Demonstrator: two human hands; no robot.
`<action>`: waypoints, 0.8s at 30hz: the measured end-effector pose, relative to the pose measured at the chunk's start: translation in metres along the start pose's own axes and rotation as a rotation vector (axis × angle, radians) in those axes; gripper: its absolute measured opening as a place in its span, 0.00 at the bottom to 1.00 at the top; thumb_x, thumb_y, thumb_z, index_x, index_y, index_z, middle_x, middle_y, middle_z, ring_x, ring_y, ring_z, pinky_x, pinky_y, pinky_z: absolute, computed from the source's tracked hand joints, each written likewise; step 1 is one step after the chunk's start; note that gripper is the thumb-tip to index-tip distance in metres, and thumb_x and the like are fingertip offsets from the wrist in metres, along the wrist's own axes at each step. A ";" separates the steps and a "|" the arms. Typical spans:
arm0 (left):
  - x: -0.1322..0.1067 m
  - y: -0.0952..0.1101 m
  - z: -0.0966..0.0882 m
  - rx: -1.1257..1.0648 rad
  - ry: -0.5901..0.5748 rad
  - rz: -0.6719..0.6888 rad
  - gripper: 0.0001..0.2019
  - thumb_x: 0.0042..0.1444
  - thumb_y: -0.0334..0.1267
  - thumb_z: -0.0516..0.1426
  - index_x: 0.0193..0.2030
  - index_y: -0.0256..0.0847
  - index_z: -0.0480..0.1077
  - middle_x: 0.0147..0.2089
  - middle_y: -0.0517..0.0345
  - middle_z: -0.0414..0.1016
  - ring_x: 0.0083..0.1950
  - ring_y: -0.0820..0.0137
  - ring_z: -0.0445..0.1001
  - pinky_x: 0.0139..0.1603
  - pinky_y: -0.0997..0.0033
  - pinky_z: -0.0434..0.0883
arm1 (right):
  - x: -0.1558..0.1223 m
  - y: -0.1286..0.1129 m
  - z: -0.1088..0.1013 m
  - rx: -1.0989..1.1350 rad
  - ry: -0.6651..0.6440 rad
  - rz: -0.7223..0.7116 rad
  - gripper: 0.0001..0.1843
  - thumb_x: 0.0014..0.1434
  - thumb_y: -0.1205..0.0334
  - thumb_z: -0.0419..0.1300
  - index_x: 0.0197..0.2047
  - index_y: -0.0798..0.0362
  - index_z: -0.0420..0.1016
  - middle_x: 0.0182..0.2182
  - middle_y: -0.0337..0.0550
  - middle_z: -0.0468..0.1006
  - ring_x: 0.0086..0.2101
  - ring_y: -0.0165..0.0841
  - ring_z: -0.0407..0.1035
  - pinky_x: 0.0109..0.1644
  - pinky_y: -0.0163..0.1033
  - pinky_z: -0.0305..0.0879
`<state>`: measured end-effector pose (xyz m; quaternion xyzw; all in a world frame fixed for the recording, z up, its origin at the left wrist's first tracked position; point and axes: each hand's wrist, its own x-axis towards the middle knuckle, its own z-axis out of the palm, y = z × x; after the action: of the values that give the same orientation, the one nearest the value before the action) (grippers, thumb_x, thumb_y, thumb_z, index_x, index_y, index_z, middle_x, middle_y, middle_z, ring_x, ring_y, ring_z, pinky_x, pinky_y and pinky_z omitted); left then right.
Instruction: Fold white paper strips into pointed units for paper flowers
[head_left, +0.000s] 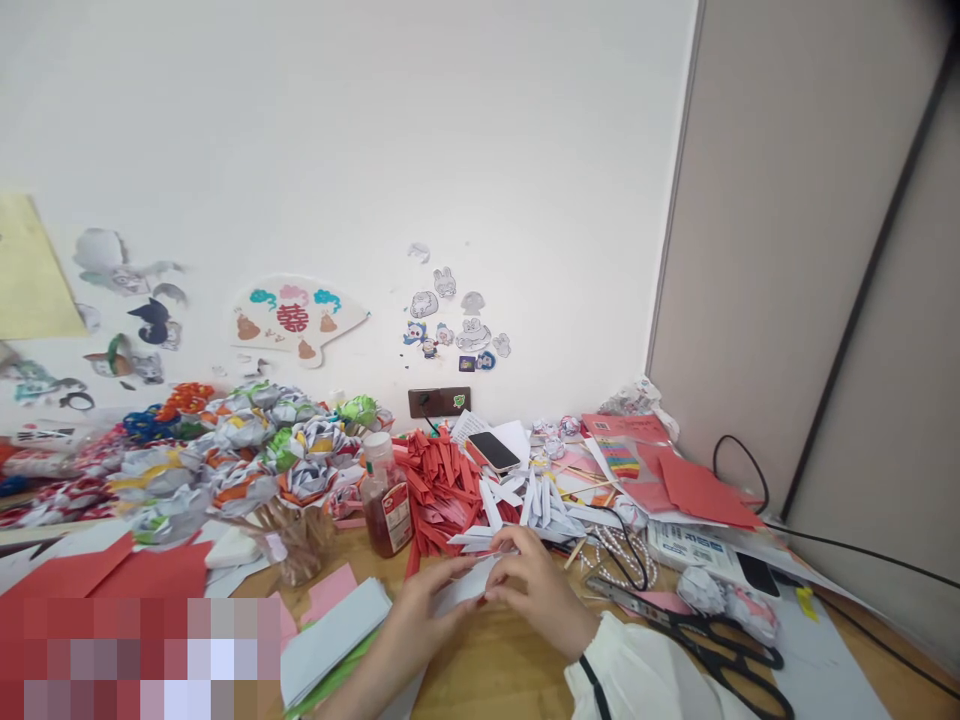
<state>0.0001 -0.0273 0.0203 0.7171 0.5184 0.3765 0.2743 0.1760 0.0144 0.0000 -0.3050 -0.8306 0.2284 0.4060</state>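
Between my two hands, low over the wooden table, is a small piece of white paper (466, 588). My left hand (427, 612) pinches its left side, thumb below and fingers above. From the right, my right hand (529, 575) has its thumb and fingers closed on the other edge. Just beyond my hands lie folded white paper strips (541, 500) and a heap of folded red paper strips (442, 485). A stack of pale blue-white paper (337, 640) sits left of my left forearm, over some green paper.
A bottle of red liquid (386, 505) and a cup of sticks (296, 545) stand at left, before crumpled paper flowers (247, 450). Large black-handled scissors (712, 640) lie right of my sleeve. A phone (493, 451) rests behind; red paper (705, 490) is at right.
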 end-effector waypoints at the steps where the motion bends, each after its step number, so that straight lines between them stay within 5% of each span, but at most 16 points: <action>1: 0.000 0.000 0.000 -0.011 0.002 0.002 0.16 0.44 0.37 0.57 0.43 0.43 0.70 0.46 0.55 0.74 0.47 0.63 0.70 0.49 0.67 0.65 | 0.000 0.002 0.002 0.067 0.000 0.041 0.02 0.48 0.64 0.60 0.26 0.52 0.73 0.39 0.41 0.67 0.43 0.33 0.61 0.47 0.38 0.56; 9: 0.003 -0.010 0.003 -0.084 -0.051 -0.088 0.19 0.39 0.35 0.59 0.42 0.39 0.71 0.43 0.52 0.75 0.44 0.61 0.71 0.45 0.67 0.67 | 0.001 0.015 0.016 0.392 0.086 0.289 0.04 0.44 0.68 0.59 0.28 0.55 0.68 0.26 0.37 0.70 0.29 0.31 0.65 0.34 0.34 0.60; 13: 0.004 -0.015 0.001 -0.077 -0.143 -0.159 0.14 0.41 0.36 0.57 0.38 0.35 0.72 0.37 0.53 0.77 0.37 0.62 0.72 0.37 0.70 0.67 | 0.003 0.012 0.013 0.478 0.125 0.315 0.10 0.43 0.69 0.59 0.33 0.54 0.67 0.25 0.35 0.68 0.28 0.30 0.64 0.33 0.33 0.59; 24: 0.004 0.000 0.002 -0.084 -0.054 -0.295 0.13 0.43 0.43 0.53 0.25 0.34 0.69 0.18 0.58 0.72 0.21 0.71 0.67 0.24 0.75 0.60 | 0.005 0.019 0.017 0.515 0.216 0.325 0.08 0.45 0.65 0.58 0.32 0.54 0.68 0.22 0.34 0.63 0.26 0.29 0.61 0.30 0.33 0.57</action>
<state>0.0028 -0.0239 0.0199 0.6310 0.5944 0.3339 0.3703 0.1655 0.0291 -0.0189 -0.3433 -0.6380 0.4595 0.5137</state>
